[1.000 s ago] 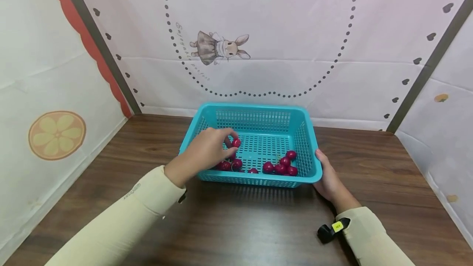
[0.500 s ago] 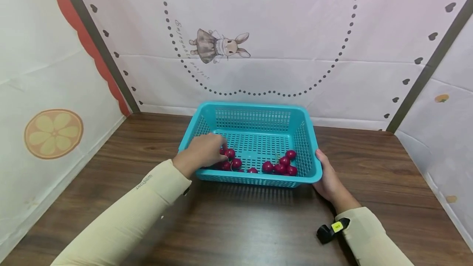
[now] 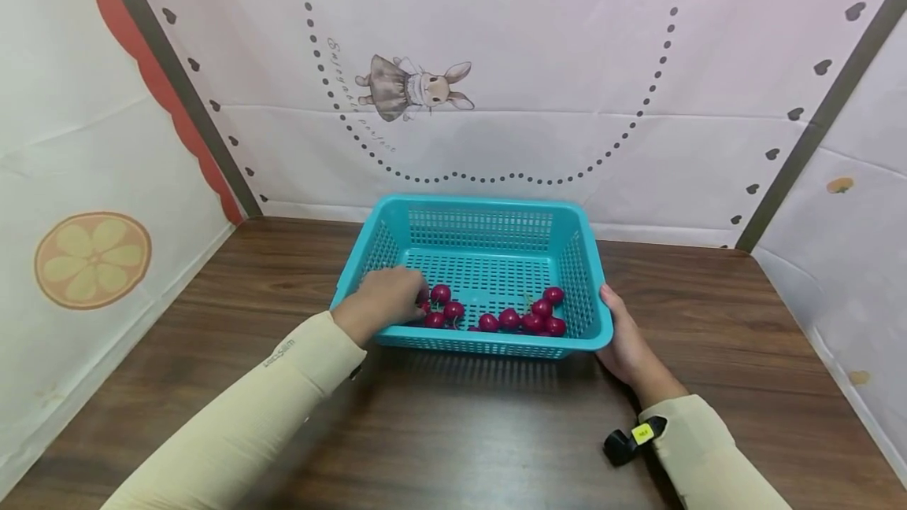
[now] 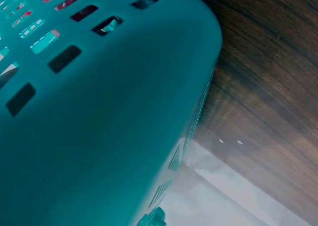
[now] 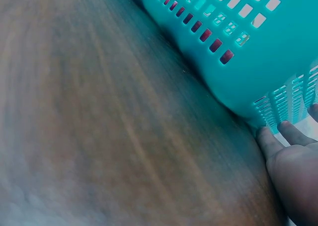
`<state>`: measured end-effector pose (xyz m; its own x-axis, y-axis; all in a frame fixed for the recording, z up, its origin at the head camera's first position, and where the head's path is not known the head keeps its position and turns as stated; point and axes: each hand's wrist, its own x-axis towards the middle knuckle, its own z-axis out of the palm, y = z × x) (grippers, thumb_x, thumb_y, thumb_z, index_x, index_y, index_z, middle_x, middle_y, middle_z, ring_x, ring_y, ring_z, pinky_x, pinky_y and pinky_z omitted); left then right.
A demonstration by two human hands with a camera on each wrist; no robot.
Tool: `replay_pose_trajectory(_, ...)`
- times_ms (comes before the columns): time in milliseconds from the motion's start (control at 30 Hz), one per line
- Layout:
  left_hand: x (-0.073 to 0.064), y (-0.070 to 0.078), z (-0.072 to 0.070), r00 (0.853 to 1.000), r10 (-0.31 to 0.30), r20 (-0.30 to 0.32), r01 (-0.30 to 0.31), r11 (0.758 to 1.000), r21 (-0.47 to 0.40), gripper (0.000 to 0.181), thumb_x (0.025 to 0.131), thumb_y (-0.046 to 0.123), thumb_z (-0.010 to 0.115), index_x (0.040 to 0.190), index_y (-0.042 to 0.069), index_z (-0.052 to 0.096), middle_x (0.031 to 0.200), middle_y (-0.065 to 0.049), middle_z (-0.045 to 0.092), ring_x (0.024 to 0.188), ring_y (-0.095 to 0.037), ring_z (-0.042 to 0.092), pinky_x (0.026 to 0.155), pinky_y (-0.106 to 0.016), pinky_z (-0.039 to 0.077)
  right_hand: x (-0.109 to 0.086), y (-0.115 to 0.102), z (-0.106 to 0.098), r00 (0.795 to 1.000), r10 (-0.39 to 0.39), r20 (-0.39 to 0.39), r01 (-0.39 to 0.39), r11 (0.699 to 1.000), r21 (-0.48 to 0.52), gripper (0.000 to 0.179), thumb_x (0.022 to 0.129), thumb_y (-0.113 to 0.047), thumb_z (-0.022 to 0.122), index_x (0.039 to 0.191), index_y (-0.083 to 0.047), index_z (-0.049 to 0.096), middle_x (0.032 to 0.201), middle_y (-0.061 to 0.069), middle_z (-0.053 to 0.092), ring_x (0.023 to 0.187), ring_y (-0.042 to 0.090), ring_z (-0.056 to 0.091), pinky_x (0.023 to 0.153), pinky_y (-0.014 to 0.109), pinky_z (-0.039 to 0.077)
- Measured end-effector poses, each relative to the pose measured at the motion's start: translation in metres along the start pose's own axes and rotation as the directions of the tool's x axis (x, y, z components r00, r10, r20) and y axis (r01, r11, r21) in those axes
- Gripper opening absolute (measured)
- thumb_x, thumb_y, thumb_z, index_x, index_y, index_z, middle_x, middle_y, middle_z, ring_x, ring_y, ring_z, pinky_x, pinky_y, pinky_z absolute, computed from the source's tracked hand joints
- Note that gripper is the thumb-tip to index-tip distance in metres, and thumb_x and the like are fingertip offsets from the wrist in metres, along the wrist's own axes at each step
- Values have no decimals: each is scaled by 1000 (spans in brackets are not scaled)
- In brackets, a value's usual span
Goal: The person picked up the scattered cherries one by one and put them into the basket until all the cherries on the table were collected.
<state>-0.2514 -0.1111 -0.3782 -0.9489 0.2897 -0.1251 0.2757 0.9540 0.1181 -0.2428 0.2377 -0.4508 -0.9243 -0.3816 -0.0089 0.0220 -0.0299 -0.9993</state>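
Observation:
Dark red cherries lie along the near side of a turquoise perforated basket. One loose group is at the left, another at the right. My left hand reaches over the basket's near left corner with its fingers down among the left cherries. Its fingertips are largely hidden, and whether a cherry is between them is unclear. In the left wrist view, the basket wall covers the hand. My right hand rests against the basket's right end. The right wrist view shows its extended fingers touching the outer wall.
The basket stands on a dark wooden table, close to a printed white cloth backdrop. More white cloth encloses the left and right sides. A black wrist camera sits at the right sleeve.
My left hand carried a raised cherry a second ago, lowered it into the left group, and moved farther left. One near-side cherry now sits closer to the right group. My right hand stays put.

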Motion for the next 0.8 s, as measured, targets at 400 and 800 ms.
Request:
replay_pose_trajectory(400,-8,-2,-5,1000,18,6,-18,994,-109,45,81,30,83,121,14,71,91,-3,71,80,-17,62,71,-38,57,-3,9,6,1000,8,-4,-7,999,33,73,103,-61,18,161,-19,2,164,16,15,146,45,27,112,60,33)
replay_pose_trajectory(800,-51,29,-15,939,-19,-344,-14,996,-93,73,88,56,67,151,25,45,154,-12,45,144,-40,38,113,-72,24,-2,-21,-1,977,-106,-183,50,957,-287,63,107,-43,34,162,-27,8,169,10,9,153,42,15,114,71,21)
